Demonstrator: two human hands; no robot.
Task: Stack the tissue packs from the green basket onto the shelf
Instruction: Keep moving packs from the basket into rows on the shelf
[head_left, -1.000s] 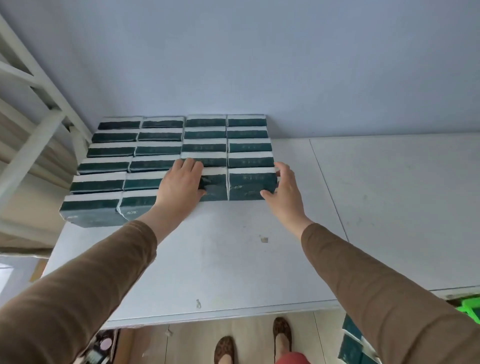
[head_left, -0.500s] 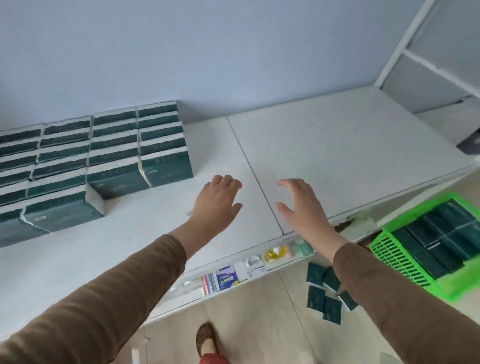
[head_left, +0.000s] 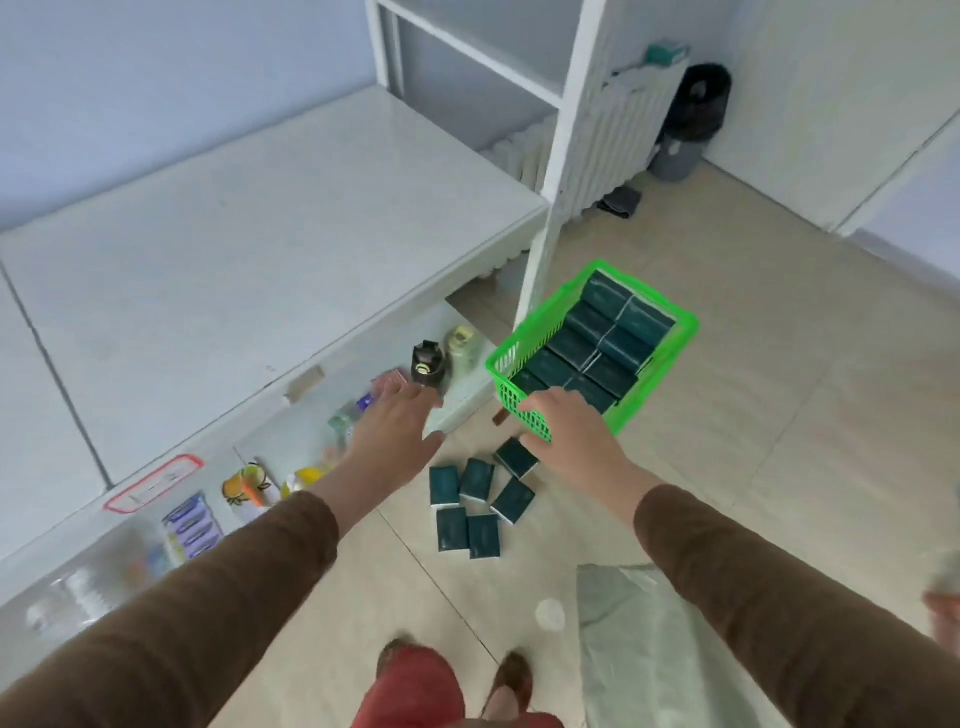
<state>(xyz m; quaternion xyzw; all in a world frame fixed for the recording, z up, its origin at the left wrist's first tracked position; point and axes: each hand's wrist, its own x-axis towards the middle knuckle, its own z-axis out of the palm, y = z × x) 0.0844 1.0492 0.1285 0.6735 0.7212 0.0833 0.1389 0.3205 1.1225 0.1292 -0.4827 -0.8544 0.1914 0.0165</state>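
The green basket (head_left: 655, 382) stands on the floor at the shelf's right end, holding several dark teal tissue packs (head_left: 597, 332) in rows. More loose tissue packs (head_left: 475, 499) lie on the floor tiles just in front of it. My right hand (head_left: 569, 434) hovers over the basket's near rim, fingers spread, holding nothing. My left hand (head_left: 395, 431) hangs empty and open to the left of the basket, over the shelf's front edge. The white shelf top (head_left: 249, 249) fills the left side; the packs stacked on it are out of view.
A lower shelf level (head_left: 291, 467) holds bottles, a dark cup (head_left: 427, 364) and coloured small goods. A white upright post (head_left: 550, 171) rises beside the basket. A clear plastic sheet (head_left: 654, 644) lies on the floor at lower right; a radiator and dark bin stand behind.
My view swung right, away from the stacked packs on the shelf, down to the basket. Both hands left the stack and dropped toward the basket, empty.
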